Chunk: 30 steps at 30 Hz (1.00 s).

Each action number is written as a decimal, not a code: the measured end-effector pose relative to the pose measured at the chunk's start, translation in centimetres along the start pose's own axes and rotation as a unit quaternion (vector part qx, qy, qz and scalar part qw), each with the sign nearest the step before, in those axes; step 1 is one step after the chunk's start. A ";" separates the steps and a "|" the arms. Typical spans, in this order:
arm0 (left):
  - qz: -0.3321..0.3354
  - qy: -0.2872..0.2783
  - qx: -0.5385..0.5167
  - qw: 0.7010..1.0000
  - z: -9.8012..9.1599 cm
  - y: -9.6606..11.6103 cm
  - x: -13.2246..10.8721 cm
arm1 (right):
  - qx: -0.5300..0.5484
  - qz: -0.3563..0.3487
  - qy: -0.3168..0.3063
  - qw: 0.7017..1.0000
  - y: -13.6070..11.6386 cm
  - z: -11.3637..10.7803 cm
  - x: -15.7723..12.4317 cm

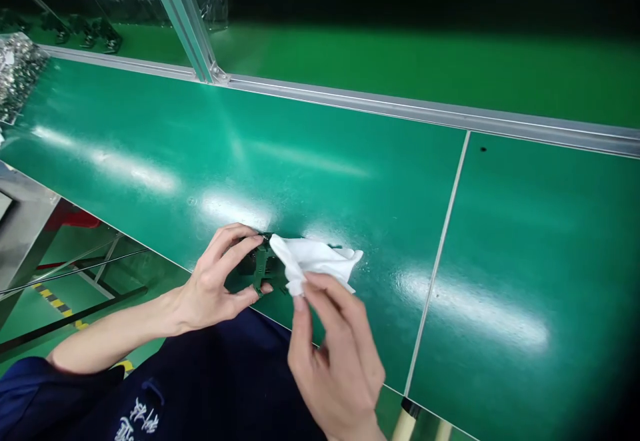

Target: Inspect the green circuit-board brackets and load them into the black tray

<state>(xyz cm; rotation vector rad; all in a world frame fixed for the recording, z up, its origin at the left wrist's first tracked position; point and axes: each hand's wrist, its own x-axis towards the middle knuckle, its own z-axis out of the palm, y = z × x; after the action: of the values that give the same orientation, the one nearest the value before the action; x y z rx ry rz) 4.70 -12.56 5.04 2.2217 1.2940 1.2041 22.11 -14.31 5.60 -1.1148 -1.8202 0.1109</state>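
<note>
My left hand (223, 274) grips a small dark green part (261, 267) with black areas, thumb at its near side and fingers at its far side. Its exact kind cannot be made out. In my right hand (340, 347), a white cloth (320, 259) is pinched between thumb and fingers. The cloth hangs over the right side of the dark part and hides some of it. Both hands are close together above the near edge of the green tabletop (320, 161).
A metal frame rail (340, 97) runs along the table's back, with an upright post (183, 21). Several dark parts (85, 31) stand beyond it. A clear bag of small shiny pieces (20, 74) lies far left. A pale seam strip (443, 247) crosses the tabletop at right.
</note>
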 end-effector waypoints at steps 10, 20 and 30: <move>-0.010 0.017 0.007 1.000 0.3 -0.2 0.0 | 0.006 0.064 0.046 0.997 0.5 -2.4 1.3; -0.009 0.044 -0.017 0.999 0.3 -0.1 0.0 | -0.035 -0.099 -0.054 0.993 -2.6 1.0 -0.9; 0.003 0.060 -0.013 0.998 0.8 0.1 0.0 | 0.031 0.020 -0.038 0.999 -1.6 -2.3 1.6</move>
<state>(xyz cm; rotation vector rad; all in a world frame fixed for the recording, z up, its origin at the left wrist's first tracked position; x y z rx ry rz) 5.36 -12.50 4.57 2.1661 1.3088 1.3671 22.65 -14.89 8.70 -1.1178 -1.8502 0.2344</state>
